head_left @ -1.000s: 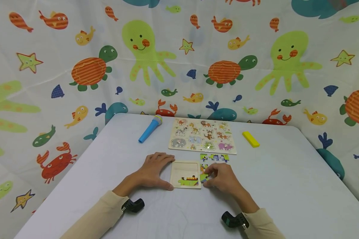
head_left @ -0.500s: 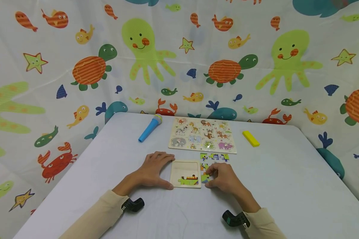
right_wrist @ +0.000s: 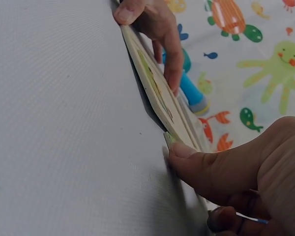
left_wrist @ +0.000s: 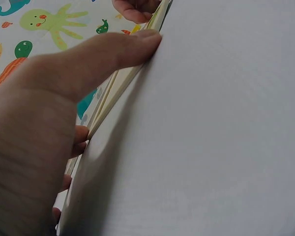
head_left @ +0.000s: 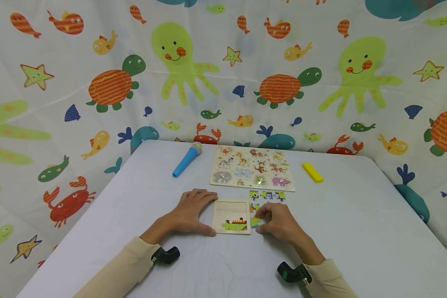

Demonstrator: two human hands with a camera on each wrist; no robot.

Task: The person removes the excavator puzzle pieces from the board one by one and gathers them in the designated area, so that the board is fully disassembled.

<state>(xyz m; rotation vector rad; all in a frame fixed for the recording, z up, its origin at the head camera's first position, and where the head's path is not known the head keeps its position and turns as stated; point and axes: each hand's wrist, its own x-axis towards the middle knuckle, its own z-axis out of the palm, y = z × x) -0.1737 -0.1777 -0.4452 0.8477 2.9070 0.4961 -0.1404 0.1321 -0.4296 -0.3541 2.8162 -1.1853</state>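
A small square wooden puzzle tray (head_left: 227,209) lies on the table, with a few joined green and brown pieces (head_left: 235,224) along its lower side. My left hand (head_left: 193,212) spans the tray's left edge; its extended thumb touches the lower corner and a fingertip the upper one. Right beside the tray, my right hand (head_left: 277,221) pinches a green puzzle piece (head_left: 255,222) by its edges. In the right wrist view the thumb (right_wrist: 194,160) presses that piece's corner, while the rest is mostly hidden. Another loose piece (head_left: 253,208) sits just above it, partly behind the fingers.
Several loose puzzle pieces (head_left: 267,195) lie in a row above the right hand. Behind them is a large animal peg puzzle board (head_left: 251,169). A blue toy microphone (head_left: 187,160) lies at the back left, a yellow block (head_left: 312,172) at the back right.
My right hand has shifted slightly to the right, away from the tray, and more of the green piece shows. The left hand and the tray stay where they were.
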